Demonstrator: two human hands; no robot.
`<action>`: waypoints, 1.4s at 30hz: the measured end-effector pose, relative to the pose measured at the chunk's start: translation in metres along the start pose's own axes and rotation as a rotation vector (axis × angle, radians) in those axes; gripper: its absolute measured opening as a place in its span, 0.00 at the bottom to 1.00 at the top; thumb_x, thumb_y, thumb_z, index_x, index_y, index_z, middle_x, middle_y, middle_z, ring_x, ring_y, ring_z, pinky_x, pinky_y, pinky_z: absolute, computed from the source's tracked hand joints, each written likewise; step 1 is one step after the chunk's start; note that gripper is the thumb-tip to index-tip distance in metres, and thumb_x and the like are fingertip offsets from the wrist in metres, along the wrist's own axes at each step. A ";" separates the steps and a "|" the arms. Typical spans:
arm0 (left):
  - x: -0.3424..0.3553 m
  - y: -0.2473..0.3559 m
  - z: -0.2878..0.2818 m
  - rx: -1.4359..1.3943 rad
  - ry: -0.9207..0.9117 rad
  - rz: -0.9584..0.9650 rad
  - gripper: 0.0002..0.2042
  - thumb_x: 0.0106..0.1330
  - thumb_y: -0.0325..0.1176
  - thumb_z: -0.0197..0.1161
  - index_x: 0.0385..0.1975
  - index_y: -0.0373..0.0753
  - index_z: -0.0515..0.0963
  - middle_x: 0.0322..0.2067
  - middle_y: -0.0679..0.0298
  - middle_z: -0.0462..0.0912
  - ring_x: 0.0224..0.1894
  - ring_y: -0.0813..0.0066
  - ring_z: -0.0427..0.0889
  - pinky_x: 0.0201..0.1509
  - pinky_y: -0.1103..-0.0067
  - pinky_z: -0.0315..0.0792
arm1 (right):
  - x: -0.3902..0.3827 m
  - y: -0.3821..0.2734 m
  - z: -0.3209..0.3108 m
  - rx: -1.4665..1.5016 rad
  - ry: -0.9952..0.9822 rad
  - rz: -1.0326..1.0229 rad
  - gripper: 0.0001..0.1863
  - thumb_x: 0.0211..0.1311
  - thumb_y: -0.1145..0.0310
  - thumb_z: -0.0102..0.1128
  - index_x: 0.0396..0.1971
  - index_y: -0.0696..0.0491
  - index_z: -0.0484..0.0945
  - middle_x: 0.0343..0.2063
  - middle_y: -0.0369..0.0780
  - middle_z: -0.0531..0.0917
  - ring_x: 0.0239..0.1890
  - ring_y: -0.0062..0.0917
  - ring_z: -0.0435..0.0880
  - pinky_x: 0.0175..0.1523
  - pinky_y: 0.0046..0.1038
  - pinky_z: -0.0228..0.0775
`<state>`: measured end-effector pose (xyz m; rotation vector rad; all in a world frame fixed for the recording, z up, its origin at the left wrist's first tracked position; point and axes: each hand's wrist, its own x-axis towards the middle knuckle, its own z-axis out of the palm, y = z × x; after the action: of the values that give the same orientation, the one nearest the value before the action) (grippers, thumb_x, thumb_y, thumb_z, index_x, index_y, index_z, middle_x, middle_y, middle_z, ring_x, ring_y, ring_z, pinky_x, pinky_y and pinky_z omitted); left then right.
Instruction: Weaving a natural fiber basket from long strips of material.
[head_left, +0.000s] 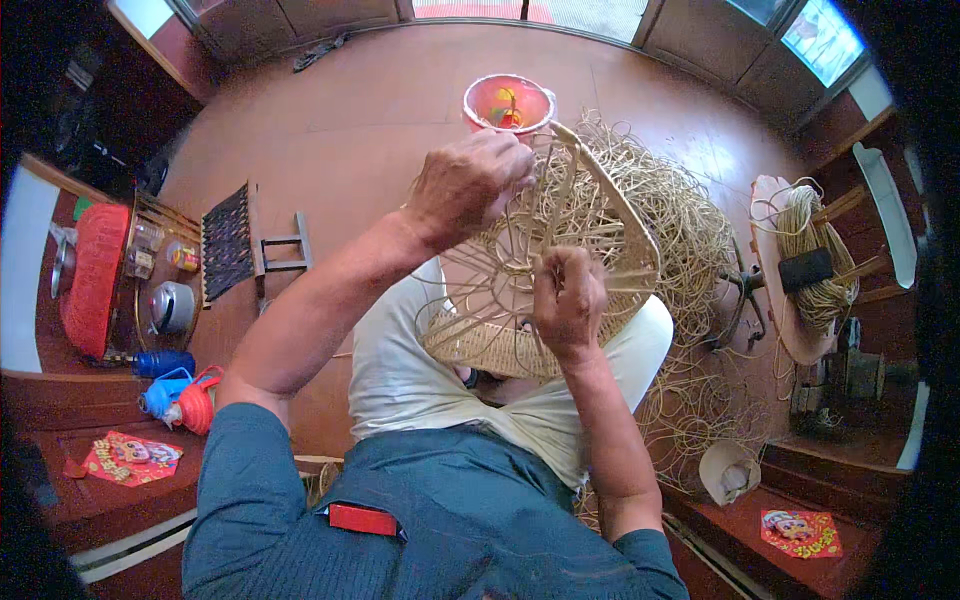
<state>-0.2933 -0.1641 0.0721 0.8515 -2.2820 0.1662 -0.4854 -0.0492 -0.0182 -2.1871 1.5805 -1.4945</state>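
Across my lap lies a partly woven, pale tan basket (500,345), with a banded rim and strands radiating from a knot near its middle. My left hand (475,180) is raised above its far left side, the fingers closed in a fist with strands running by it. Over the centre of the weave, my right hand (570,300) is closed, thumb against curled fingers, on a strand. The fingers hide most of what each hand grips. A large tangled heap of the same tan cord (670,210) lies on the floor behind and right of the basket.
A pink bucket (510,100) stands beyond the basket. At left are a dark-topped stool (228,245), a kettle (172,307) and a red basin (95,280). On the right, a wooden bench (770,210) carries a cord bundle (810,270); a pale hat-like thing (728,472) lies nearer.
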 end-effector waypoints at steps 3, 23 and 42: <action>0.004 0.004 -0.007 0.058 0.054 0.070 0.09 0.66 0.37 0.73 0.34 0.44 0.79 0.33 0.63 0.84 0.38 0.61 0.86 0.38 0.65 0.80 | -0.011 -0.006 -0.003 -0.016 0.019 -0.004 0.10 0.67 0.78 0.66 0.41 0.49 0.75 0.20 0.40 0.79 0.24 0.39 0.84 0.42 0.39 0.69; 0.037 0.013 0.016 -0.183 0.036 -0.275 0.08 0.74 0.40 0.68 0.41 0.44 0.80 0.29 0.51 0.87 0.34 0.44 0.90 0.37 0.55 0.81 | -0.010 -0.008 -0.006 0.013 0.021 0.041 0.08 0.66 0.78 0.68 0.36 0.50 0.77 0.23 0.40 0.80 0.26 0.41 0.79 0.41 0.39 0.69; 0.049 0.003 0.008 -0.344 -0.110 -0.415 0.09 0.73 0.37 0.70 0.40 0.38 0.83 0.32 0.53 0.88 0.35 0.55 0.90 0.41 0.61 0.80 | 0.113 0.006 -0.042 -0.047 0.064 -0.122 0.09 0.74 0.67 0.69 0.50 0.40 0.90 0.52 0.40 0.86 0.47 0.37 0.92 0.47 0.38 0.86</action>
<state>-0.3263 -0.1908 0.0977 1.1399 -2.0902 -0.4545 -0.5189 -0.1174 0.0751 -2.3231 1.5409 -1.5919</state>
